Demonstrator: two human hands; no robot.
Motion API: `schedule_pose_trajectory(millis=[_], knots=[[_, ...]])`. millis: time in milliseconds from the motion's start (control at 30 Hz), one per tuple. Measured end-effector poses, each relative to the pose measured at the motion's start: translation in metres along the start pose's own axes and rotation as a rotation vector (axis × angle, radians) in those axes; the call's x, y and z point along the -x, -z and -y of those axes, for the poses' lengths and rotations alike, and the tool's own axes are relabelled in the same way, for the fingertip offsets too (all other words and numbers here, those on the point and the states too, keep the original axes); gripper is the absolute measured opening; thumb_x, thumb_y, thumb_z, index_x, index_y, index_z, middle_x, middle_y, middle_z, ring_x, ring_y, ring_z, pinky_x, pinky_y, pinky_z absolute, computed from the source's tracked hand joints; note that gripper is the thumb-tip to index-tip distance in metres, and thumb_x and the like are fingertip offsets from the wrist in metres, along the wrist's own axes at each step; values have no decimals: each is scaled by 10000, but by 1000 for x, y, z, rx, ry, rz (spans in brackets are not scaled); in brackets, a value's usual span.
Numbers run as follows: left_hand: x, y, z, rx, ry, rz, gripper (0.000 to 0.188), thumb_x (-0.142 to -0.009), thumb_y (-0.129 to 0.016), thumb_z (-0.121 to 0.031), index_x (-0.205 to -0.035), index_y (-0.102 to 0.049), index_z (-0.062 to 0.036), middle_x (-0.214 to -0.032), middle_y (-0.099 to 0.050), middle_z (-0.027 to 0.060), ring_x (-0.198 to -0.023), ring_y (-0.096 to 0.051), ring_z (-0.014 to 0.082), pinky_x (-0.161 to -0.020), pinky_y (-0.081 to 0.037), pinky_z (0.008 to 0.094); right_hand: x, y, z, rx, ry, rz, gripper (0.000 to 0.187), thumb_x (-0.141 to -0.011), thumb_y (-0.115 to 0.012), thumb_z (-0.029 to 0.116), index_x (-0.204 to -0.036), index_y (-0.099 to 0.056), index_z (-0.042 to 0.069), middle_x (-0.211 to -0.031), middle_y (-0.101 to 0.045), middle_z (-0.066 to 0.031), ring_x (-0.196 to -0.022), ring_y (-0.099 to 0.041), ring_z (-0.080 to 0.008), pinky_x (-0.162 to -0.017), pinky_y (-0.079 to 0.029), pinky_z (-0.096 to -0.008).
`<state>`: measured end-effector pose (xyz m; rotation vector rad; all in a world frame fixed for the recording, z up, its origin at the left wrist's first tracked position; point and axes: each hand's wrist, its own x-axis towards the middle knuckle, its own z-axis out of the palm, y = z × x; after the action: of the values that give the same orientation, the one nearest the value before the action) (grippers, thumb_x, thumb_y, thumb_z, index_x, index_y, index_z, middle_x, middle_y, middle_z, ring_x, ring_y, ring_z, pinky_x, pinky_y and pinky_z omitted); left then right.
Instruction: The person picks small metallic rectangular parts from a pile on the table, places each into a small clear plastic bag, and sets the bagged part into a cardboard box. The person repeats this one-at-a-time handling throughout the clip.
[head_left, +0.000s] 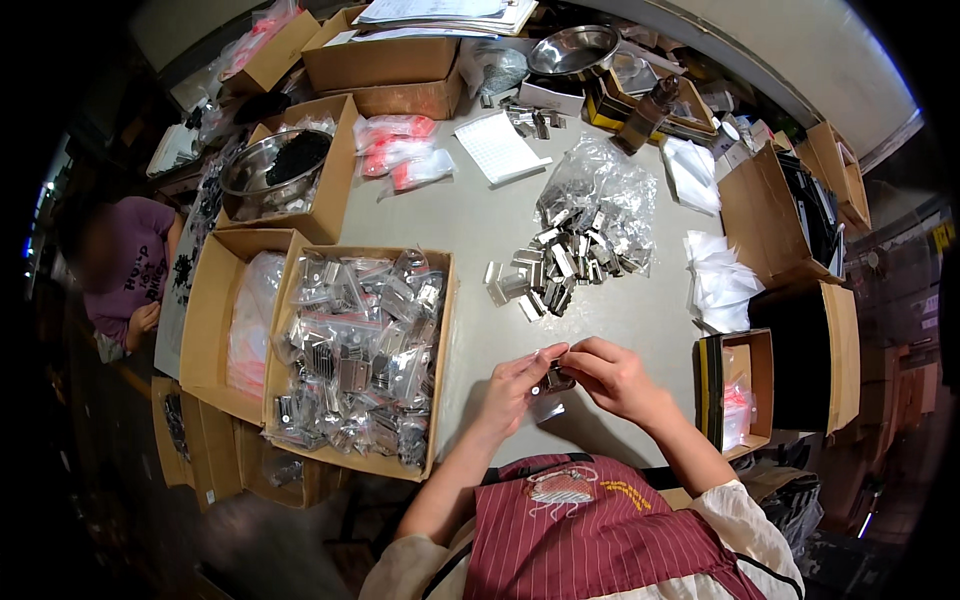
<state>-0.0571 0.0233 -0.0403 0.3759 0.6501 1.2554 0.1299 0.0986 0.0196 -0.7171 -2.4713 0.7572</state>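
Through the head camera I see a small clear bag (547,408) with a dark metal piece (556,380), held between both hands just above the near part of the table; the left hand (513,392) pinches one side, and the right hand (615,380) has its fingers drawn narrow at the top. Left of them, a cardboard box (445,320) is heaped with bagged metal parts (355,350); the box beside it (213,315) holds clear plastic sheeting (260,320). Farther back, a steel bowl (237,180) contains black bits (298,157). At right, a small box (763,385) holds red-and-clear bags (737,412). On the grey table (480,240), loose metal clips (565,260) lie heaped by a large clear bag (625,185). In the dim room at left sits a person in a purple shirt (130,250).
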Motion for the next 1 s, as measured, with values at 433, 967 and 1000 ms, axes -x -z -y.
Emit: schedule_pose_trajectory(millis=[433, 967, 1000], knots=[[6, 9, -11, 9, 100, -308, 446, -970, -651, -121, -1331, -531, 113, -1163, -663, 167, -1068, -672, 254, -975, -560, 419, -38, -28, -95, 69, -358, -73, 437, -824, -741, 162, -1210, -596, 16, -1070, -598, -179, -942, -612, -376, -839, -508, -442], [16, 14, 4, -65, 92, -398, 399, -941, -687, -97, -1268, -584, 106, -1096, -682, 156, -997, -684, 221, -909, -594, 382, 1, -26, -108, 339, -310, -4, 350, -646, -633, 64, -995, -656, 54, -1075, -565, -183, -1055, -483, -394, -922, -447, -466], [15, 14, 6, -67, 92, -388, 395, -940, -689, -98, -1264, -589, 105, -1099, -682, 154, -997, -684, 219, -908, -594, 377, 5, -26, -111, 343, -328, -11, 332, -662, -644, 77, -993, -663, 55, -1078, -568, -180, -1053, -484, -392, -926, -445, -464]])
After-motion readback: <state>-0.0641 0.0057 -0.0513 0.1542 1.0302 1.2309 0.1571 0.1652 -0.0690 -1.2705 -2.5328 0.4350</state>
